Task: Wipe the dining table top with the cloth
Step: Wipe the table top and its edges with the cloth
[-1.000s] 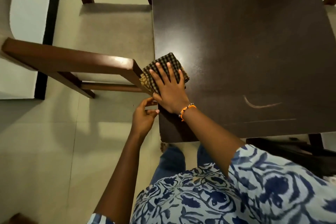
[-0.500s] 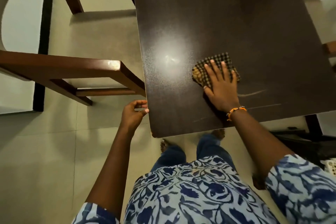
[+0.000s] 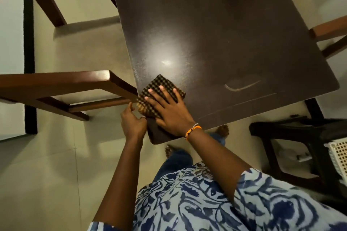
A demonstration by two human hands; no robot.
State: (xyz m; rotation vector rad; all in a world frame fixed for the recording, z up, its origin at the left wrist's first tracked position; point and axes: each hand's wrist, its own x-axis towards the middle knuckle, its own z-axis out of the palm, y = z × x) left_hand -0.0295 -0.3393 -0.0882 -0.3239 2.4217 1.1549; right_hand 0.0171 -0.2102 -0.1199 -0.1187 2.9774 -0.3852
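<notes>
The dark brown dining table top [image 3: 216,33] fills the upper middle of the head view. A folded brown-and-black checked cloth [image 3: 159,84] lies at its left edge, close to the near-left corner. My right hand [image 3: 171,112], with an orange bracelet, presses flat on the cloth with fingers spread. My left hand [image 3: 132,124] sits cupped just off the table's left edge, right beside and below the cloth, thumb up, with nothing visible in it. A pale curved smear [image 3: 242,86] marks the table near the front edge, to the right of the cloth.
A wooden chair [image 3: 56,80] stands against the table's left edge, its top rail touching near the cloth. Another chair [image 3: 328,30] is at the right. A black stool [image 3: 300,131] and a white perforated basket [image 3: 339,154] sit at the lower right on the tiled floor.
My right hand has slid the cloth from the middle of the table's near part back left to the edge. My left hand has risen to meet it at the edge.
</notes>
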